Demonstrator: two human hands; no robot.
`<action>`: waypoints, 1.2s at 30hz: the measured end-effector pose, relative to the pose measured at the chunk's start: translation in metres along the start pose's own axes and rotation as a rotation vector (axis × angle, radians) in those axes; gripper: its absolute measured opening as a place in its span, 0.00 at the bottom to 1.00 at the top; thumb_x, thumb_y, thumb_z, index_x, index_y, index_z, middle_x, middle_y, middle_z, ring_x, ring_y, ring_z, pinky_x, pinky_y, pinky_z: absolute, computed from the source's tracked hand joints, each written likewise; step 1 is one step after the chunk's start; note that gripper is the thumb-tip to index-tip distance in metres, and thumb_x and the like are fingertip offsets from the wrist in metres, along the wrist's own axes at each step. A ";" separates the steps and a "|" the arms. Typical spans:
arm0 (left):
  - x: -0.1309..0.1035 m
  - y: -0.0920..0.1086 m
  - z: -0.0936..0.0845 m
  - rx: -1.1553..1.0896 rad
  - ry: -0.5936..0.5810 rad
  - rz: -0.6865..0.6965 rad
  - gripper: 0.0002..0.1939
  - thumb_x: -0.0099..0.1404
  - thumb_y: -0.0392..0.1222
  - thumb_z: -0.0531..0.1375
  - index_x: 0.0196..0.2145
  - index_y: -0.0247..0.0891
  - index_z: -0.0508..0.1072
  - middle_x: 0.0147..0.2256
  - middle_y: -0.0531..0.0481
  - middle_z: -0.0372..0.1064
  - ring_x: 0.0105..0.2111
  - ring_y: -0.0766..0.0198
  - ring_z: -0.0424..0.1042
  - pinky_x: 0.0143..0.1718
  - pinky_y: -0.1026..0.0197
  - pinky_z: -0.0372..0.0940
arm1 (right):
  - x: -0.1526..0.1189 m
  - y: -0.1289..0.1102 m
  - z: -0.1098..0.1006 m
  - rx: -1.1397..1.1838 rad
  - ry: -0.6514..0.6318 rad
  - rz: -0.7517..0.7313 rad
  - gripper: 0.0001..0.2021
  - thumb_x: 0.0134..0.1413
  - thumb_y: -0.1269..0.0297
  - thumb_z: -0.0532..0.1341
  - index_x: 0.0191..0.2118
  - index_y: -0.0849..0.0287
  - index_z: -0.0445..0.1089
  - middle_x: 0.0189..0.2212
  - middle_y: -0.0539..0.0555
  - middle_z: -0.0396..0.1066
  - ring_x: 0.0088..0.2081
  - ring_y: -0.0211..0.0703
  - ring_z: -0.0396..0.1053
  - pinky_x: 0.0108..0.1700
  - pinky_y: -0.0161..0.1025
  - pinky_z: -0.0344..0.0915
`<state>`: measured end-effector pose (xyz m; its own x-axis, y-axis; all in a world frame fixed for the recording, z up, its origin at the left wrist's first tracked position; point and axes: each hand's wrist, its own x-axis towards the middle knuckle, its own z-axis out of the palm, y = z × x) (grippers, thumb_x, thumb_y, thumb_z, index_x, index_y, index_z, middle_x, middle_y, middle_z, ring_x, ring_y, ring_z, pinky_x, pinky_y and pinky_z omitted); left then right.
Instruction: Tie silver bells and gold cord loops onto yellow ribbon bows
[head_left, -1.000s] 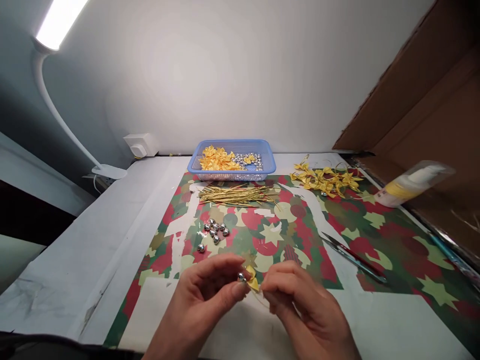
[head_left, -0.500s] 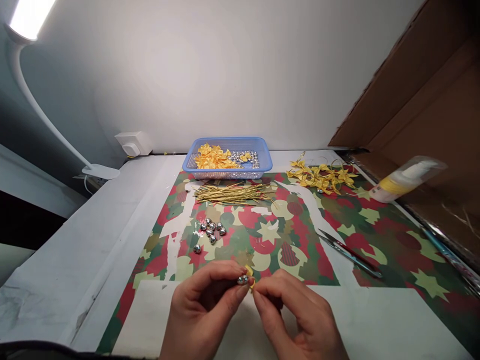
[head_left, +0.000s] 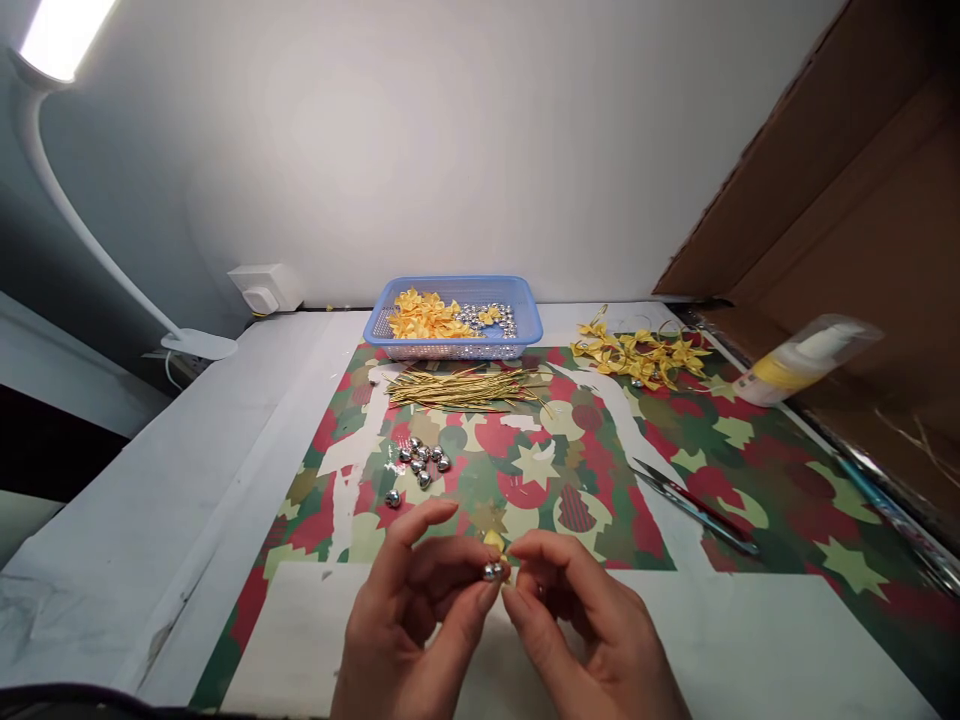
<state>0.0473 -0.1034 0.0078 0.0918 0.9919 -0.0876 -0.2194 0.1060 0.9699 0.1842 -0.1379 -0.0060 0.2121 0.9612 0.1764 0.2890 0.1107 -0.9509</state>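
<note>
Close together over the white sheet, both my hands work on one small piece. My left hand (head_left: 420, 620) pinches small silver jingle bells (head_left: 492, 571) between thumb and fingers, its index finger lifted away. Against the bells sits a yellow ribbon flower (head_left: 493, 540), partly hidden by my fingertips. My right hand (head_left: 600, 630) is curled, with thumb and index fingertips at the flower's right edge. What lies inside its grip is mostly hidden. Beyond my left hand, several loose jingle bells (head_left: 424, 460) lie on the patterned paper.
A bundle of gold wire ties (head_left: 465, 388) lies before a blue basket (head_left: 379, 325) holding yellow ribbon flowers and bells. Wired flowers (head_left: 645, 358) are heaped at the right. Tweezers (head_left: 697, 510) and a pump bottle (head_left: 802, 362) lie further right. A lamp (head_left: 97, 240) stands left.
My left index finger has lifted off the bells and points up. The bells have shifted slightly right and down. My right thumb and index finger have spread a little.
</note>
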 end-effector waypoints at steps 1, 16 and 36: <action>0.000 0.000 0.000 0.004 0.000 0.003 0.22 0.63 0.46 0.71 0.53 0.47 0.72 0.36 0.52 0.82 0.38 0.63 0.82 0.44 0.68 0.76 | 0.000 0.000 -0.001 -0.004 -0.008 -0.002 0.06 0.68 0.62 0.59 0.47 0.51 0.71 0.27 0.45 0.72 0.27 0.37 0.71 0.32 0.30 0.69; 0.015 0.017 -0.004 -0.278 -0.084 -0.433 0.13 0.49 0.43 0.80 0.29 0.37 0.83 0.25 0.51 0.80 0.26 0.69 0.78 0.29 0.73 0.70 | 0.012 0.006 -0.023 -0.263 0.002 -0.379 0.12 0.66 0.78 0.57 0.43 0.53 0.73 0.33 0.52 0.71 0.33 0.40 0.71 0.35 0.34 0.69; -0.007 -0.002 0.001 0.084 -0.047 -0.095 0.09 0.60 0.47 0.72 0.35 0.40 0.82 0.31 0.50 0.80 0.31 0.61 0.80 0.36 0.67 0.75 | 0.001 0.006 -0.009 -0.442 -0.007 -0.518 0.13 0.66 0.78 0.52 0.46 0.54 0.68 0.33 0.55 0.77 0.33 0.44 0.76 0.33 0.37 0.72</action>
<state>0.0482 -0.1103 0.0070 0.1544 0.9730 -0.1714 -0.1257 0.1914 0.9734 0.1950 -0.1388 -0.0094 -0.0625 0.8136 0.5780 0.7064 0.4452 -0.5503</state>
